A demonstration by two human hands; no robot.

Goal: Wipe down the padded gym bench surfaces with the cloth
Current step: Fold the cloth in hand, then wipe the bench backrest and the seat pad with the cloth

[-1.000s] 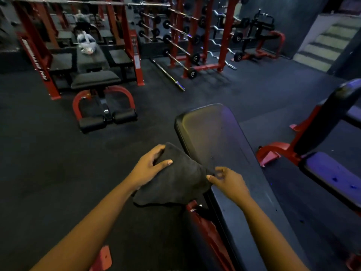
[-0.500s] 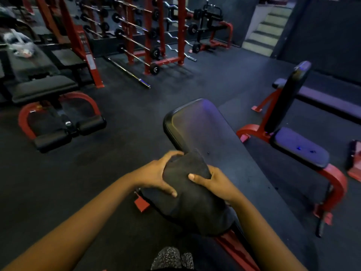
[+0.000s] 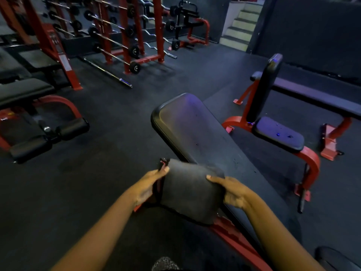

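At the lower centre of the frame, a dark grey cloth (image 3: 187, 194) is spread between both hands. The left hand (image 3: 150, 186) grips its left edge with the thumb lying on top. The right hand (image 3: 232, 190) grips its right edge in the same way. The cloth overlaps the near left edge of the black padded bench (image 3: 195, 130), which runs from the centre of the frame to the lower right on a red frame (image 3: 234, 237). Whether the cloth presses on the pad cannot be told.

Toward the upper left, a red rack (image 3: 125, 36) holds a column of fixed barbells (image 3: 115, 55) on its pegs, with curl bars on the pegs to their right. The round marks on the barbells' end plates are too small to read. A bare steel bar (image 3: 107, 72) lies on the dark rubber floor (image 3: 97, 133) just left of the rack. A pale label (image 3: 65, 63) on a slanted red post further left is blurred and unreadable.

At the right stands an upright seat (image 3: 277, 133) with a purple sheen, and a flat bench (image 3: 316, 96) sits behind it. A decline bench (image 3: 25, 92) with roller pads is at the left edge, and stairs (image 3: 240, 26) rise at the upper right.
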